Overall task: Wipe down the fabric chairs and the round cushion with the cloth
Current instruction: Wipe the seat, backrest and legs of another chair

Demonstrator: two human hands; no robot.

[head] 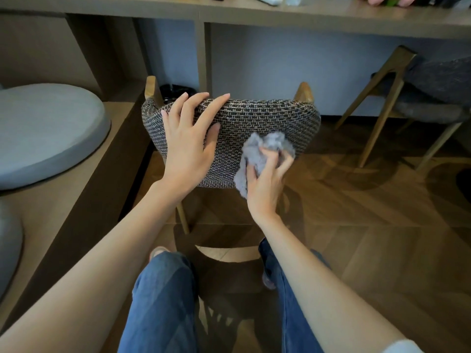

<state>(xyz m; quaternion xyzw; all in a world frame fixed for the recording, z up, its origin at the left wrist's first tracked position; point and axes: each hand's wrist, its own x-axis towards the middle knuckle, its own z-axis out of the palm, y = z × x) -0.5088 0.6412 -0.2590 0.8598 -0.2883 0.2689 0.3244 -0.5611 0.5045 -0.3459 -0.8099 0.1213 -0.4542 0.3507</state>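
Your woven fabric chair [267,118] stands at centre, facing 12 o'clock toward the worktop [331,19]. Its backrest's long axis runs 9 to 3 o'clock. Your left hand [188,146] rests on the backrest's top edge near the 9 o'clock end, fingers spread wide and nearly straight. Your right hand [265,184] grips the crumpled grey cloth [260,151] against the backrest's rear face. The cloth's long axis runs 1 to 7 o'clock, and its bulk lies at 12 o'clock of the hand. The round cushion [46,133] lies at 9 o'clock, and a second dark chair [433,93] at 2 o'clock.
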